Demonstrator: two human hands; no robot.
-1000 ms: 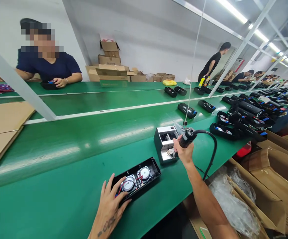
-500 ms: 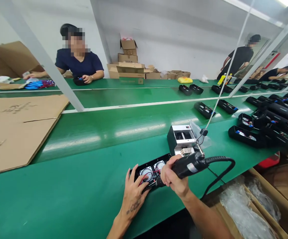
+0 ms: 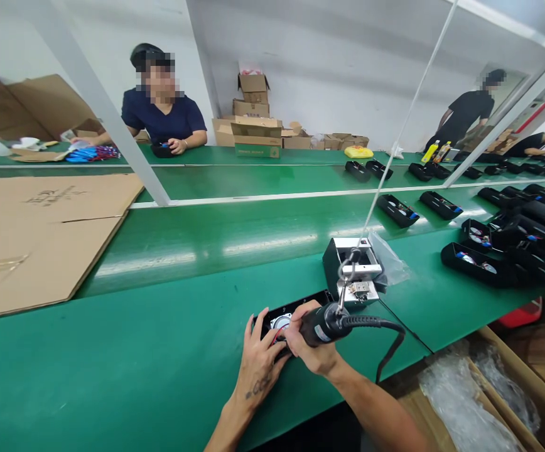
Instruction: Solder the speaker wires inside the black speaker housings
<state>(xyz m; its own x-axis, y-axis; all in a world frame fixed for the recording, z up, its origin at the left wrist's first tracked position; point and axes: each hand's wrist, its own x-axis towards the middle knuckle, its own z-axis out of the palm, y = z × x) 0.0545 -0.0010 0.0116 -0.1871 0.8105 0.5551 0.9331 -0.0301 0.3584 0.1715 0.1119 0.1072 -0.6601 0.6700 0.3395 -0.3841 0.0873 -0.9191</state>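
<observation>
A black speaker housing [image 3: 318, 299] lies in front of me with a round silver speaker [image 3: 280, 321] and red wires inside. My left hand [image 3: 257, 362] grips its left end, fingers over the far wall and thumb near the front edge. In my right hand [image 3: 314, 353] is a black electric screwdriver [image 3: 323, 324], tilted down into the housing; its tip is hidden behind my fingers. It hangs from a cord, and a thick black cable runs off its back. Just beyond the housing stands a small screw feeder [image 3: 355, 272].
More black housings [image 3: 473, 263] lie in a heap at the right. A flat cardboard sheet [image 3: 41, 245] covers the left side. Open cartons with clear plastic bags [image 3: 465, 395] stand below the right edge. Co-workers [image 3: 164, 119] sit and stand across the green bench [image 3: 135, 364].
My right hand has shifted left with the electric screwdriver, which now stands more upright and covers more of the housing's inside. My left hand stays on the housing. The view has turned slightly left.
</observation>
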